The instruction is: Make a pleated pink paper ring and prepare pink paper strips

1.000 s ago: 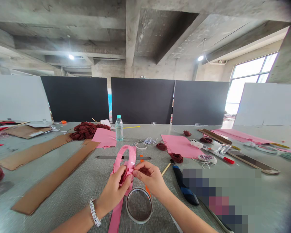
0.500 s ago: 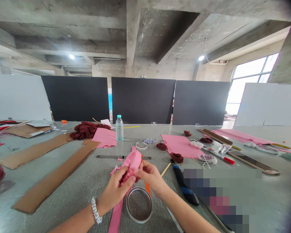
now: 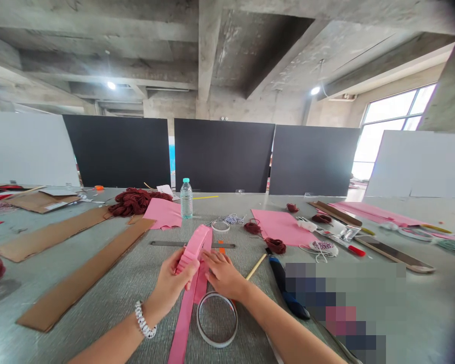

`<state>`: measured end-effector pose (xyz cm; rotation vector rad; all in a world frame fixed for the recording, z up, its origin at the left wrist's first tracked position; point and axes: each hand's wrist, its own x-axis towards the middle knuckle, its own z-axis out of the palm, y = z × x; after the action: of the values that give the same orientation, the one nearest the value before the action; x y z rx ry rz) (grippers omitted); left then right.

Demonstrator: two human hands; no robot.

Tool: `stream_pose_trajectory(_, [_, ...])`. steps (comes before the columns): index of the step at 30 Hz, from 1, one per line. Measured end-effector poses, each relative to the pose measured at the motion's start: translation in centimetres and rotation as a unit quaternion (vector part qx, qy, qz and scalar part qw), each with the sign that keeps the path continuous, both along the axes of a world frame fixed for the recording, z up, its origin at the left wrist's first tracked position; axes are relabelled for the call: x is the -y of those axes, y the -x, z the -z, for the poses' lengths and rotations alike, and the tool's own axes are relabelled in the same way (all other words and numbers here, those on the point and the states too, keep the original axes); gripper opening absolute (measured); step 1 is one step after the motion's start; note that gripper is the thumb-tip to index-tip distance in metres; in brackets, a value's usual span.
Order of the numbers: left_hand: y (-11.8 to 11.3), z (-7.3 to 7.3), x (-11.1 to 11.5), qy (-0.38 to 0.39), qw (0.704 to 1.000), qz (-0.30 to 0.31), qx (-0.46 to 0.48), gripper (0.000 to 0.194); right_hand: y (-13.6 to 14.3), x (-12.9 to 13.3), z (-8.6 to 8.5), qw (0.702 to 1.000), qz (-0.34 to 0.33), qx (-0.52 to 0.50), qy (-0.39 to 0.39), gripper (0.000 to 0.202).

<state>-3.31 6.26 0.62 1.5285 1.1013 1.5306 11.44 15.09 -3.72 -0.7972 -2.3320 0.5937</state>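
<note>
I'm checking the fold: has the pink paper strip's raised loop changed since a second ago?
Yes. The pink paper strip was an open arch above the steel ruler; now it is pressed flat.

Bright daylight comes from the window (image 3: 396, 124) on my right; two ceiling lamps (image 3: 111, 85) glare, edges bend, one patch is pixelated.
</note>
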Motion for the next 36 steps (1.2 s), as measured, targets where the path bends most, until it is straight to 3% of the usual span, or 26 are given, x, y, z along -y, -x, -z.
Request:
stream_pose_trajectory(3, [0.0, -0.3, 0.4, -0.003, 0.994, -0.073, -0.077, 0.016, 0.0, 0.2, 0.2, 0.993, -0.002, 0.109, -0.049, 0.048])
stream_pose_trajectory(7, [-0.1, -0.7, 1.0, -0.039, 0.975, -0.152, -0.154, 0.017, -0.1, 0.0, -0.3, 0.991, 0.013, 0.11, -0.069, 0.042])
stream_pose_trajectory(14, [-0.1, -0.5, 1.2, -0.071, 0.958, -0.162, -0.226, 0.019, -0.3, -0.4, -0.1, 0.994, 0.064, 0.063, -0.065, 0.024])
stream_pose_trajectory(20, [-0.4, -0.6, 1.4, -0.062, 0.96, -0.137, -0.238, 0.02, -0.2, -1.0, 0.2, 0.996, 0.086, -0.034, 0.007, 0.009])
stream_pose_trajectory(23, [-0.6, -0.7, 1.5, -0.064, 0.956, -0.143, -0.248, 0.02, -0.2, -1.0, -0.7, 0.989, 0.071, -0.105, 0.079, 0.008])
stream_pose_trajectory(26, [-0.5, -0.7, 1.4, -0.069, 0.953, -0.151, -0.252, 0.019, -0.5, 0.0, -2.1, 0.973, 0.015, -0.163, 0.16, 0.02])
stream_pose_trajectory(28, [-0.4, -0.7, 1.3, -0.07, 0.954, -0.151, -0.249, 0.018, -0.8, 1.2, -3.1, 0.951, -0.045, -0.203, 0.227, 0.025])
stream_pose_trajectory(29, [-0.4, -0.7, 1.2, -0.071, 0.955, -0.15, -0.247, 0.017, -0.9, 1.9, -3.5, 0.926, -0.086, -0.235, 0.282, 0.025])
stream_pose_trajectory(33, [-0.2, -0.5, 1.0, -0.064, 0.956, -0.147, -0.246, 0.017, -1.2, 3.8, -4.3, 0.767, -0.234, -0.334, 0.496, 0.018])
stream_pose_trajectory(36, [-0.2, -0.6, 1.0, -0.052, 0.958, -0.143, -0.242, 0.019, -1.0, 4.3, -4.5, 0.737, -0.255, -0.332, 0.53, 0.019])
